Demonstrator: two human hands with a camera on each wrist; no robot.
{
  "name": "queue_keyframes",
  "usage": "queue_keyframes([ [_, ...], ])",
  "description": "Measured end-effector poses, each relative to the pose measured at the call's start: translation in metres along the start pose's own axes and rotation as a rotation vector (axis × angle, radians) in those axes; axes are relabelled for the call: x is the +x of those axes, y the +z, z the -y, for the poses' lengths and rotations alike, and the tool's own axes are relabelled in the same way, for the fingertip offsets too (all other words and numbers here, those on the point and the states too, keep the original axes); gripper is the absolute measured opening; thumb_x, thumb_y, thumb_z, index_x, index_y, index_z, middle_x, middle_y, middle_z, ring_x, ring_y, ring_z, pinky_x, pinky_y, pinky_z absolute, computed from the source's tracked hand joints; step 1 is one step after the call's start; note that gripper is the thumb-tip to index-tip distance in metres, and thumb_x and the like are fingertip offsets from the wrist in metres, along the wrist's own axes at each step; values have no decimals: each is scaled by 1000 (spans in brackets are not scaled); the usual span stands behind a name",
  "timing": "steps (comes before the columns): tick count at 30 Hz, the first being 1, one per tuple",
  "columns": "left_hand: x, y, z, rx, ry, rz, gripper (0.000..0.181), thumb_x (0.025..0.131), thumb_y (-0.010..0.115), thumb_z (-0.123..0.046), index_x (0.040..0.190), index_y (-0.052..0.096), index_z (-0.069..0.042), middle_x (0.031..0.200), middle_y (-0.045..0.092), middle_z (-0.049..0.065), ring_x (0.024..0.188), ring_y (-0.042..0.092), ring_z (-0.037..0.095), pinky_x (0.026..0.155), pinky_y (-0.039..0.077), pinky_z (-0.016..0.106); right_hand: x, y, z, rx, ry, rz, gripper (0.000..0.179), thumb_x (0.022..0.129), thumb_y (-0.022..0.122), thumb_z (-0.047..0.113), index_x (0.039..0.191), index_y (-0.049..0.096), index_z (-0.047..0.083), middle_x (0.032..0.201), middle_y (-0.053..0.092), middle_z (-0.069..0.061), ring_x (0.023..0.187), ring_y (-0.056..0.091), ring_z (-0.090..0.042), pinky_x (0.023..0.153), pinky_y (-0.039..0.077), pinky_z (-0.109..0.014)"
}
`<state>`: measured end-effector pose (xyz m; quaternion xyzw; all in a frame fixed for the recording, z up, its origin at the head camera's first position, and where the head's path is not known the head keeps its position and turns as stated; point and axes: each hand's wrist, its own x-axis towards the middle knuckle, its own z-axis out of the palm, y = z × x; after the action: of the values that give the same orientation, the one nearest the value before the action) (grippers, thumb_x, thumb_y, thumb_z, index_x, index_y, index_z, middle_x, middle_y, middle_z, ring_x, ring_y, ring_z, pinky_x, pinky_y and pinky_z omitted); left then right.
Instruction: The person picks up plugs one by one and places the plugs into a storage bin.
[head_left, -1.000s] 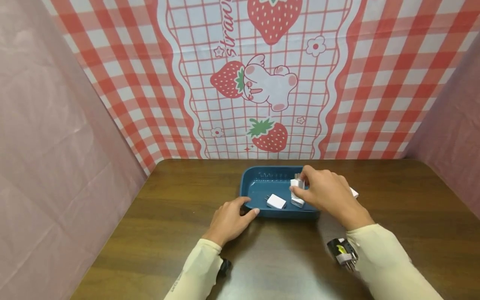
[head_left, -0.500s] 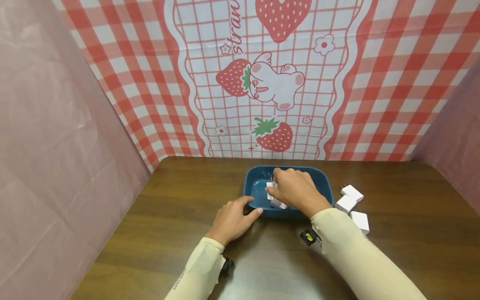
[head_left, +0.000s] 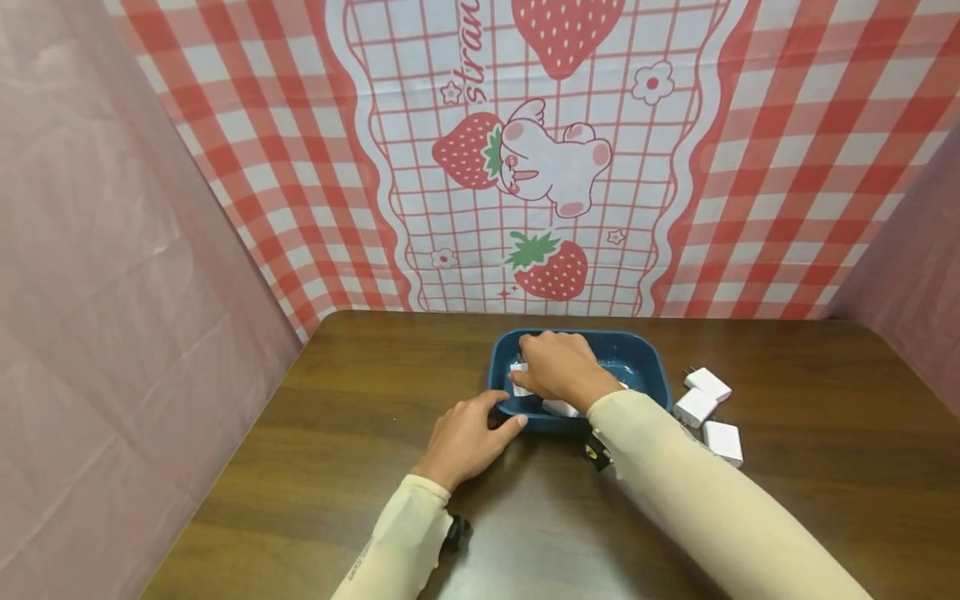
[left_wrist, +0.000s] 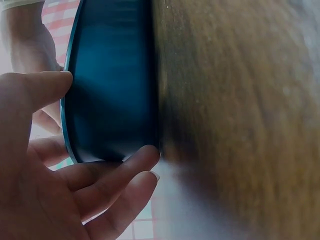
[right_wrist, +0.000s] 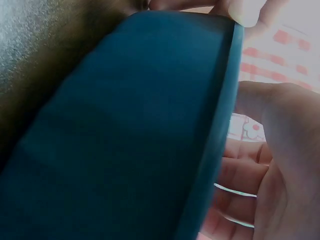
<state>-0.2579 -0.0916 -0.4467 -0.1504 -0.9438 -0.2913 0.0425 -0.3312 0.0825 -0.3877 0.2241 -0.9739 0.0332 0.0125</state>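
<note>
A dark blue tray (head_left: 637, 358) sits toward the back of the table. My left hand (head_left: 465, 442) holds its near left corner; the left wrist view has the thumb (left_wrist: 55, 84) at the rim and other fingers round the end wall. Inside the tray's left end, my right hand (head_left: 558, 367) pinches a white plug-in charger (head_left: 521, 383), partly covered by the fingers. Another white charger (head_left: 560, 408) lies in the tray below that hand. In the right wrist view the tray wall (right_wrist: 125, 115) hides what the fingers grip.
Right of the tray, three white chargers lie on the wooden table (head_left: 337, 417): a far one (head_left: 708, 383), one touching it (head_left: 695, 407) and a nearer one (head_left: 723, 442). A red-and-white strawberry cloth (head_left: 555, 275) hangs behind the table.
My right hand has carried the charger leftward from the tray's right part to its left end. Three chargers on the table have come out from behind the arm. My left hand stays on the corner.
</note>
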Motion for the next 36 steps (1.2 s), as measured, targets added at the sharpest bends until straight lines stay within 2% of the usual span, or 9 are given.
queue_keyframes([
  [4, 0, 1, 1, 5, -1, -6, 56, 95, 59, -57, 133, 64, -18, 122, 69, 2, 106, 66, 23, 85, 51, 49, 5, 1, 1, -3, 0, 52, 41, 93, 66, 50, 105, 69, 11, 80, 64, 1, 70, 62, -17, 62, 53, -40],
  [7, 0, 1, 1, 7, -3, -7, 57, 95, 59, -58, 134, 63, -17, 123, 69, 2, 106, 66, 23, 85, 51, 49, 8, 2, 3, 5, -3, 72, 40, 93, 66, 49, 104, 69, 11, 75, 61, 2, 67, 59, -16, 62, 53, -40],
  [11, 0, 0, 0, 10, -7, 8, 57, 95, 58, -58, 135, 62, -17, 125, 68, 2, 108, 66, 23, 86, 51, 49, 13, 5, 4, 19, -6, 81, 40, 93, 66, 49, 102, 70, 11, 77, 63, 2, 68, 60, -16, 63, 54, -42],
  [16, 0, -1, 1, 22, -9, 18, 57, 96, 57, -58, 136, 62, -18, 127, 67, 2, 110, 65, 24, 87, 50, 50, 17, 10, 7, 29, -4, 87, 36, 93, 66, 49, 93, 71, 13, 83, 67, -1, 74, 63, -19, 65, 54, -45],
  [26, 2, -2, 1, 16, 4, -3, 56, 95, 59, -57, 136, 62, -18, 127, 67, 2, 110, 65, 23, 87, 51, 49, 19, 5, 8, 24, -1, 125, 33, 95, 62, 41, 73, 65, 17, 70, 61, 0, 65, 59, -18, 59, 51, -42],
  [31, 3, -3, 1, 22, 7, -4, 56, 95, 59, -56, 136, 62, -18, 128, 67, 2, 111, 65, 24, 88, 51, 50, 18, 1, 6, 63, -5, 111, 28, 96, 59, 36, 76, 64, 17, 68, 59, 0, 63, 58, -19, 57, 48, -39],
  [36, 2, -1, 2, 17, -3, 13, 56, 95, 59, -56, 136, 62, -19, 129, 67, 1, 112, 65, 24, 88, 50, 50, 15, 3, 2, 95, -6, 113, 23, 96, 58, 35, 86, 68, 16, 71, 60, 2, 65, 58, -17, 60, 48, -39],
])
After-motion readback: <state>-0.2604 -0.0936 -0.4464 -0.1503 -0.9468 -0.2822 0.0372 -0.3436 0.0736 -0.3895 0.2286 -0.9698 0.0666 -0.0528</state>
